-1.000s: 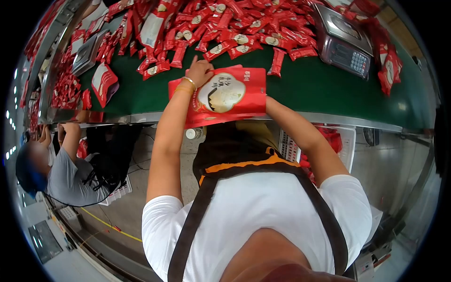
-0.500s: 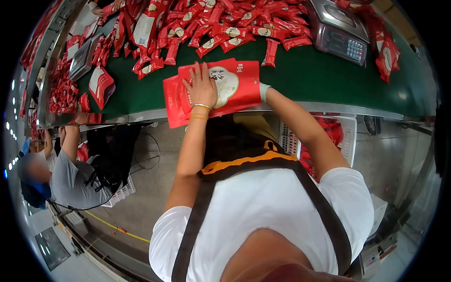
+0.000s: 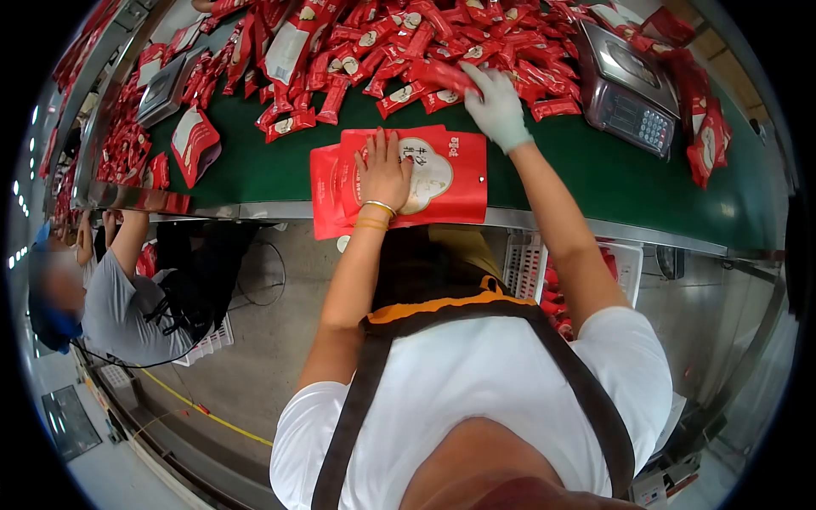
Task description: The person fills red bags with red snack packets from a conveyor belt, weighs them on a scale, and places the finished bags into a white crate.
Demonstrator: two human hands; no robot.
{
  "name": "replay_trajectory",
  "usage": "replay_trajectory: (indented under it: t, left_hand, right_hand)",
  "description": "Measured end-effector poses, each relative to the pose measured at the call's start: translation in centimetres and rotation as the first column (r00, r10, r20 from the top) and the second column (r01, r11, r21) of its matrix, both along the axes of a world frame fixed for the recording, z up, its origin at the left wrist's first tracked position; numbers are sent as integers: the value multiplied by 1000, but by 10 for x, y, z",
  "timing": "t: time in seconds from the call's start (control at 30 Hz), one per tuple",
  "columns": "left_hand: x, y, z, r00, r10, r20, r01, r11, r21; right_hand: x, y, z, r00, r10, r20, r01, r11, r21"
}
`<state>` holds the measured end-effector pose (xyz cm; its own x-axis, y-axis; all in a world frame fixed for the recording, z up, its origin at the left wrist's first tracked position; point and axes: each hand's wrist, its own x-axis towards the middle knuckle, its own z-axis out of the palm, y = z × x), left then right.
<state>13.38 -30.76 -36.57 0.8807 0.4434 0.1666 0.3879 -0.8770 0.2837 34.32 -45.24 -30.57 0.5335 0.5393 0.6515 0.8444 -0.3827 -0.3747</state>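
resting left hand (image 3: 385, 177) on one pouch (image 3: 463, 191)

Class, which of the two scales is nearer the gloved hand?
The scale with its keypad in view, right of the gloved right hand; the other scale stands far left.

The pouches (image 3: 463, 200) look like smooth plastic film with a soft sheen; the packets (image 3: 557, 107) are crinkled, glossy plastic. The scale's pan (image 3: 627, 64) is shiny, smooth metal, as is the table edge (image 3: 280, 210). The green belt (image 3: 595, 174) is smooth, faintly glossy. Shirt (image 3: 510, 365) and apron (image 3: 344, 433) are matt cloth. The glove (image 3: 501, 115) seems matt fabric, though blur hides its weave.
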Motion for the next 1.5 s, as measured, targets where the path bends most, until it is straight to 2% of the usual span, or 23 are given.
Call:
replay_trajectory:
  t: [0.03, 0.13, 0.23, 0.3, 0.37, 0.43, 0.53, 0.67, 0.8, 0.83, 0.9, 0.93, 1.0, 1.03, 1.07, 1.1, 1.13, 1.2, 1.23, 1.27, 1.3, 1.47, 1.5]
  left_hand:
    - [0, 0, -1, 1000, -5, 6, 5, 1000, -12]
    - [1, -1, 2, 1000, -5, 5, 5, 1000, 1]
    - [3, 1, 5, 1000, 0, 12, 0, 1000, -20]
    - [1, 0, -1, 1000, -10, 17, 10, 1000, -2]
    - [1, 3, -3, 999, -21, 33, 21, 1000, 0]
    - [0, 3, -5, 998, -19, 62, 20, 1000, -11]
    - [0, 1, -5, 997, -3, 74, 8, 998, -58]
    - [1, 2, -4, 995, 0, 100, 10, 995, -95]
    - [-1, 3, -6, 993, -14, 120, 27, 993, -111]
    - [-1, 0, -6, 992, -18, 123, 32, 993, -110]
    - [-1, 1, -3, 992, -21, 121, 33, 994, -105]
    - [-1, 3, -2, 992, -18, 129, 31, 995, -96]
    - [-1, 2, -1, 997, -23, 79, 30, 995, -96]
    - [-2, 1, 0, 996, -19, 87, 27, 995, -94]
    - [-1, 1, 1, 996, -20, 88, 28, 995, -91]
    - [-1, 0, 2, 996, -25, 86, 33, 995, -91]
    - [0, -2, 2, 995, -15, 97, 24, 996, -89]
    - [0, -5, 6, 995, -47, 90, 47, 999, 8]
    - [1, -7, 9, 995, -66, 76, 58, 993, 106]
    - [1, -8, 12, 995, -67, 79, 58, 993, 107]
    - [-1, -8, 14, 992, -108, 72, 99, 988, 120]
    - [2, 2, 8, 987, -157, 26, 156, 988, 13]
    - [4, 3, 6, 989, -147, 20, 147, 989, 10]
  right_hand:
    - [18, 16, -8, 999, 34, 21, -35, 999, 28]
    - [60, 45, -55, 994, 86, 65, -60, 946, -320]
    - [69, 48, -54, 988, 132, 81, -93, 924, -370]
    - [75, 43, -50, 982, 167, -93, -191, 884, -427]
    - [66, 32, -46, 985, 146, -96, -172, 901, -398]
    - [35, -7, -33, 982, 188, 38, -181, 975, -132]
    - [-33, -101, -15, 947, -9, -322, 14, 1000, 14]
    - [-111, -201, -50, 814, -225, -536, 146, 972, -186]
    - [-146, -187, -30, 734, -88, -674, 37, 995, -90]
    - [-144, -177, -30, 611, -26, -792, 24, 1000, -14]
    - [-139, -159, -19, -6, 229, -973, 53, 972, 229]
    - [-134, -154, -18, 1, 237, -971, 48, 970, 237]
    - [-126, -146, -17, -333, 347, -877, 139, 938, 318]
    - [-119, -141, -19, -327, 348, -879, 133, 938, 321]
    - [-110, -135, -24, 233, 203, -951, -120, 977, 178]
    - [-101, -129, -29, 735, 121, -667, -238, 967, -87]
    - [-92, -113, -35, 858, 148, -492, -260, 951, -167]
    - [-75, -74, -48, 836, 459, -301, -525, 829, -194]
    - [-82, -56, -69, 661, 506, -555, -593, 804, 26]
    - [-92, -42, -124, 72, 509, -858, -393, 805, 445]
    - [-89, -41, -121, 72, 511, -857, -394, 804, 446]
    - [-43, -51, -80, 696, 552, -460, -677, 718, -162]
    - [-25, -54, -43, 754, 126, -645, -506, 738, -446]
